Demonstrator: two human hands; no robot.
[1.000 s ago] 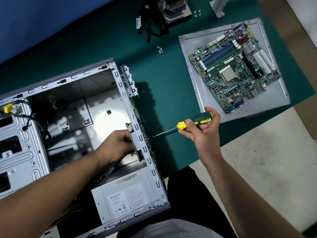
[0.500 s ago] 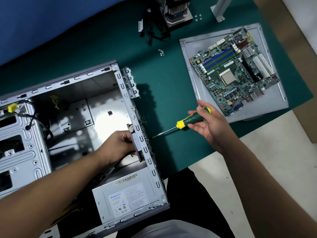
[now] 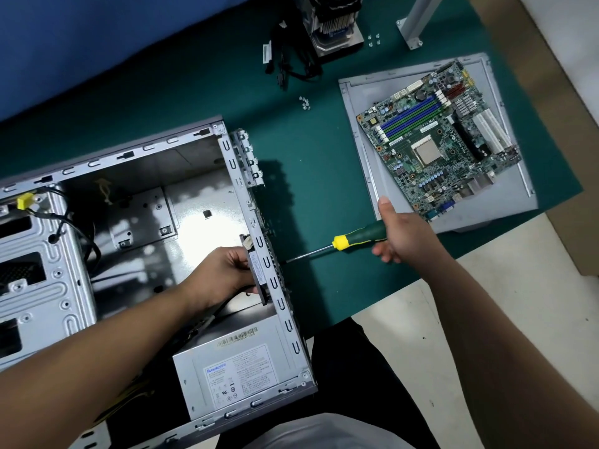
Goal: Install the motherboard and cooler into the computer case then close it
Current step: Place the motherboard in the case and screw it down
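Right hand point(image 3: 402, 234) regripped screwdriver point(image 3: 350, 242); left hand point(image 3: 223, 273) steadies case point(image 3: 278, 306).

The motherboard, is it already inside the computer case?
No, the motherboard lies on a grey panel on the table, apart from the open computer case.

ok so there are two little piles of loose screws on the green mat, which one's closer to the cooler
The screws just right of the cooler, at the mat's far edge. The other pile lies nearer, between case and motherboard.
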